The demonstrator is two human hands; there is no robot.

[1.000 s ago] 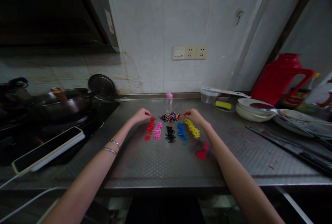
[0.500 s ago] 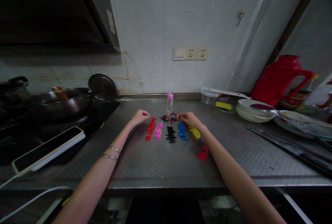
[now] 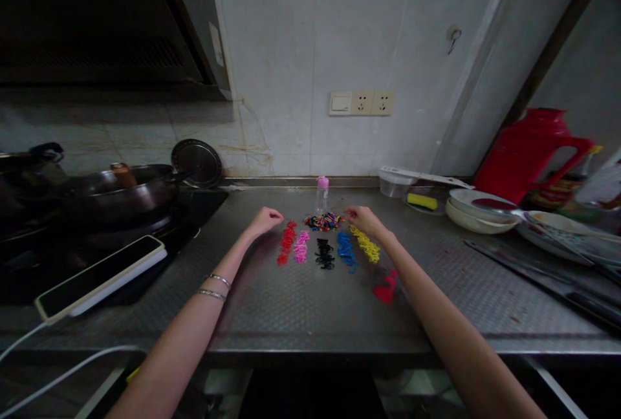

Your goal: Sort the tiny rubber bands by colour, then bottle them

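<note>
On the steel counter (image 3: 310, 306) lie small elastic bands sorted in rows: red (image 3: 287, 242), pink (image 3: 301, 246), black (image 3: 325, 253), blue (image 3: 346, 251) and yellow (image 3: 366, 244). Behind them is a mixed pile (image 3: 323, 221) of bands. My left hand (image 3: 266, 220) rests curled, fingers closed, just left of the top of the red row. My right hand (image 3: 363, 218) is pinched at the right edge of the mixed pile, above the yellow row; what it grips is too small to make out.
A small pink-capped bottle (image 3: 322, 193) stands behind the pile. A red piece (image 3: 385, 291) lies by my right forearm. A phone (image 3: 99, 276) and wok (image 3: 121, 189) are at the left; bowls (image 3: 478, 209), a red jug (image 3: 531, 150) and a knife (image 3: 548, 280) are at the right.
My right hand went from the top of the yellow row into the mixed pile, then drew back a little to its right edge. My left hand stayed put. The view shifted slightly.
</note>
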